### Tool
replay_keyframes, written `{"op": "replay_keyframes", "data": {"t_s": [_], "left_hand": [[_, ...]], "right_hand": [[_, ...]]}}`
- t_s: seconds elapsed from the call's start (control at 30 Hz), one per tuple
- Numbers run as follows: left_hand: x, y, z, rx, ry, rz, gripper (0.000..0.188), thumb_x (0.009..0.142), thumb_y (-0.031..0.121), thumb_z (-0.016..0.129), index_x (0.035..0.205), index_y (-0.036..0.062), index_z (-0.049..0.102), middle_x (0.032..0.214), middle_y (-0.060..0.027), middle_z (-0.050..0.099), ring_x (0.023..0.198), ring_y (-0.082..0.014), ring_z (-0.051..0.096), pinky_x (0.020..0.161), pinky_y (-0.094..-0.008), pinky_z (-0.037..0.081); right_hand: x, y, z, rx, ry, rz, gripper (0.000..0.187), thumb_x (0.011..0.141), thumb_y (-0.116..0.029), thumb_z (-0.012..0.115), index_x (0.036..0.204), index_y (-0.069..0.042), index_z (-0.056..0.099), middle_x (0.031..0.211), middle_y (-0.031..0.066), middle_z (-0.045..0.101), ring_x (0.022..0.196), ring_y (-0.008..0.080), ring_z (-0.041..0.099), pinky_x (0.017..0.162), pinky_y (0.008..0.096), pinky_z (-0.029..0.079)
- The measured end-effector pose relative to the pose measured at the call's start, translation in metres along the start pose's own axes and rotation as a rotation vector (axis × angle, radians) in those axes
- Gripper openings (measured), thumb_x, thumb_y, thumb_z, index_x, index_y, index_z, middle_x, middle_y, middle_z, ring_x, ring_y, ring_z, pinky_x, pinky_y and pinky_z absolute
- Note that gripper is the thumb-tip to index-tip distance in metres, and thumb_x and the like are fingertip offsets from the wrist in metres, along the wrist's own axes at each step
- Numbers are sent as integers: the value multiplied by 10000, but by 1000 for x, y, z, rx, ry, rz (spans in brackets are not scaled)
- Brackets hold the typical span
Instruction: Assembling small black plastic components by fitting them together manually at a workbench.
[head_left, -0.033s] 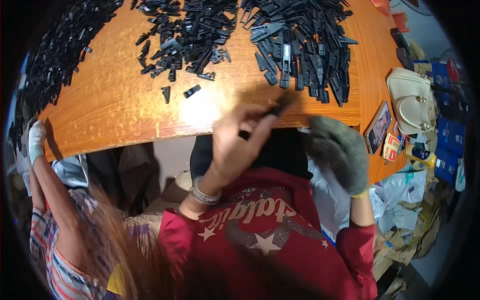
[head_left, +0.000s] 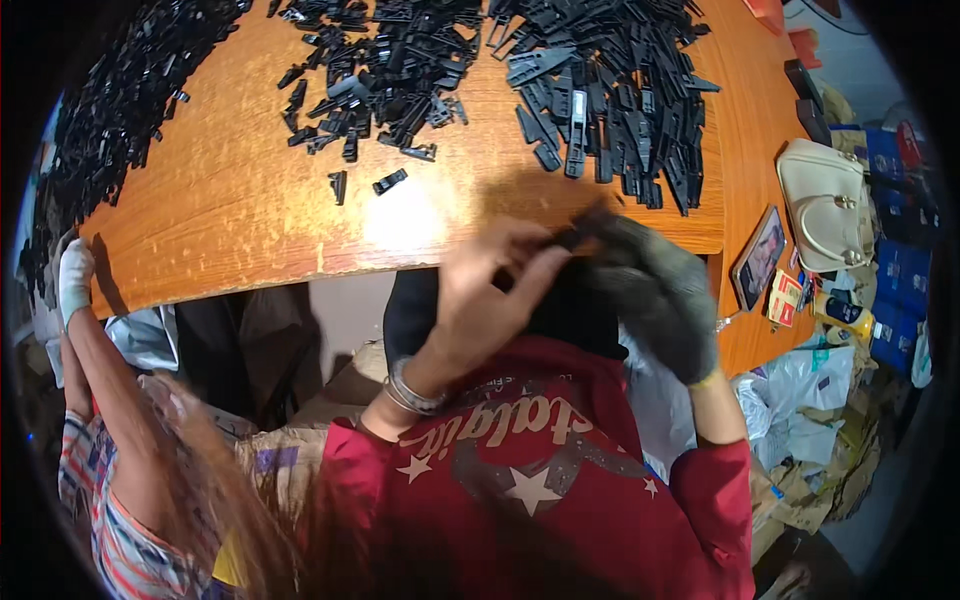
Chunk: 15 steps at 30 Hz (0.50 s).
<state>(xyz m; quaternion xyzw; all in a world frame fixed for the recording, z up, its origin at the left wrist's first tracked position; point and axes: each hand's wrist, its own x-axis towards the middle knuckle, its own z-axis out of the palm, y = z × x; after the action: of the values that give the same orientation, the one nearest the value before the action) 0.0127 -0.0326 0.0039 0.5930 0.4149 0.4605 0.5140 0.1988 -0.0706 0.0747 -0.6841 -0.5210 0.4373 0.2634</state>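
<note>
My bare left hand (head_left: 495,285), with a bangle at its wrist, pinches a black plastic part (head_left: 570,238) between thumb and fingers just in front of the table edge. My right hand (head_left: 655,290), in a grey work glove, comes up against the far end of that part; motion smears its fingers, so their grip is unclear. Beyond them lies a heap of long black plastic parts (head_left: 620,110). Left of it is a heap of smaller black clips (head_left: 390,80). Two loose black pieces (head_left: 390,181) rest apart on the wood.
The wooden table (head_left: 230,215) fills the far side. Another dark heap (head_left: 125,110) covers its left end, beside a co-worker's gloved hand (head_left: 75,275). At right are a phone (head_left: 758,258), a cream handbag (head_left: 822,205) and a yellow bottle (head_left: 842,313). Plastic bags (head_left: 800,400) lie below.
My right gloved hand has moved left to meet the black part. My left hand, still pinching it, has shifted slightly right.
</note>
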Motion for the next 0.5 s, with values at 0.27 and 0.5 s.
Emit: {"op": "replay_keyframes", "data": {"t_s": [0.27,0.5], "left_hand": [[28,7,-71,773,284,169,172,816,50,712,952,-9,625,853,-121,562,691,-234,584,601,-345,475],[40,-13,-51,454,-140,287,97,826,-26,632,915,-7,600,858,-143,562,704,-315,608,624,-394,481]], "right_hand": [[32,-3,33,462,-61,5,310,899,-82,625,1203,-19,627,1101,110,682,1005,156,642,886,300,512],[48,5,30,222,192,-27,345,884,-59,631,1227,-29,616,1132,124,680,1029,175,650,893,313,512]]}}
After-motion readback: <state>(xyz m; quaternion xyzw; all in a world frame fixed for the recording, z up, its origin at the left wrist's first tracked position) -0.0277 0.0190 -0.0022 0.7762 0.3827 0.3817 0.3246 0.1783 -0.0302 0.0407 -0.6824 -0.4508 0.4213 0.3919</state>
